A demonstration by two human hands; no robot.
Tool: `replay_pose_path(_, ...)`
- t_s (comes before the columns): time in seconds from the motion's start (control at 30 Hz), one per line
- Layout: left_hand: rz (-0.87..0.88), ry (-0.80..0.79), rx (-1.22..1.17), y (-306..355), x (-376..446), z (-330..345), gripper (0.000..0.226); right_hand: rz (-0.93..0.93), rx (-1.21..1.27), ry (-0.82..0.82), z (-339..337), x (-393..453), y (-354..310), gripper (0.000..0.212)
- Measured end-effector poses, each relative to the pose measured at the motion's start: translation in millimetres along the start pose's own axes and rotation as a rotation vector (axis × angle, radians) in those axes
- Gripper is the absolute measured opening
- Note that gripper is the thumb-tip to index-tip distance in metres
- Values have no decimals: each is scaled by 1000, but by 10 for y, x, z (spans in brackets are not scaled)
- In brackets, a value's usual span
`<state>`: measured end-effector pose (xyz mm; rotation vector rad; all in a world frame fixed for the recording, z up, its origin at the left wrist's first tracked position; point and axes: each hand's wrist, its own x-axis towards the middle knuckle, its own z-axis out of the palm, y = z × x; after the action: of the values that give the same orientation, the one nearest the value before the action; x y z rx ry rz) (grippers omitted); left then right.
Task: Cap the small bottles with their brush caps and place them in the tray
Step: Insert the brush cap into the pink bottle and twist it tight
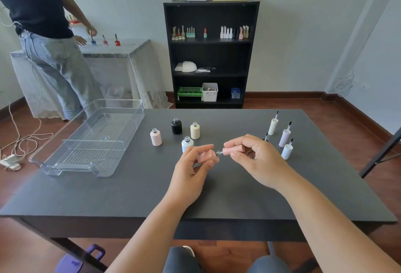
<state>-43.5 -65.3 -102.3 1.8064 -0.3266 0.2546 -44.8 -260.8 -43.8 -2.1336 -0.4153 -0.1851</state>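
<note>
Both hands meet above the middle of the dark grey matte table [134, 190]. Left hand [192, 173] pinches a small peach-pink square-sided bottle [208, 157] between thumb and fingers, tipped on its side with the threaded neck pointing to the right. Right hand [255, 160] grips a peach-pink cylindrical brush cap [233, 149] between thumb and fingertips, held level, its open end lined up with the bottle's neck; the two meet at the neck, and whether the cap is threaded on cannot be told.

Going from the left across the table: a clear plastic rectangular tray [93, 140] with a ribbed floor sits at the far left corner, nothing inside it. Next comes a pale pink round uncapped bottle [155, 137] standing upright, then a black round uncapped bottle [176, 126] farther back, a pale blue uncapped bottle [187, 143] just behind the left hand's fingers, and a cream ribbed uncapped bottle [195, 131] beside the black one. To the right of the hands three caps stand upside down with their brushes pointing up: a cream ribbed cap [273, 126] farthest back, a lilac ribbed cap [284, 137] nearer, and a white smooth cap [287, 151] nearest. A black brush tip shows just behind the right hand, its cap hidden.
</note>
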Motion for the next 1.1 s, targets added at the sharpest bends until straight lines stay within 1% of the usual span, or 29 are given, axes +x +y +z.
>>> replay_pose_path(0.1, 35, -15, 3, 9, -6, 9, 32, 1, -69, -52, 0, 4, 25, 23)
replay_pose_path(0.17, 53, -20, -6, 17, -12, 15, 34, -30, -136, -53, 0, -23, 47, 24)
replay_pose_path(0.3, 57, -35, -23, 21, -21, 31, 37, -166, -306, 34, -14, -74, 95, 29)
replay_pose_path(0.4, 23, -29, -34, 23, -18, 40, 40, -282, -339, 89, -7, -87, 152, 29)
replay_pose_path(0.47, 12, -18, -37, 18, -13, 39, 37, -331, -314, 131, 31, -107, 188, 29)
replay_pose_path(0.57, 22, -6, -39, 19, -9, 36, 35, -307, -292, 163, 85, -127, 229, 27)
replay_pose_path(0.7, 36, -5, -54, 15, -1, 39, 36, -192, -188, 117, 151, -153, 278, 24)
replay_pose_path(0.8, 60, -29, -28, 10, -2, 44, 34, -59, -35, 148, 198, -180, 320, 24)
replay_pose_path(0.9, 117, -45, 30, 19, -18, 48, 31, 13, 161, 135, 262, -223, 382, 32)
replay_pose_path(0.97, 136, -42, 52, 27, -20, 53, 31, -12, 224, 115, 286, -267, 439, 45)
replay_pose_path(1.0, 138, -40, 56, 32, -18, 55, 31, -37, 231, 118, 285, -280, 455, 48)
replay_pose_path(1.1, 145, -46, 74, 37, -11, 59, 30, -62, 241, 151, 274, -281, 484, 39)
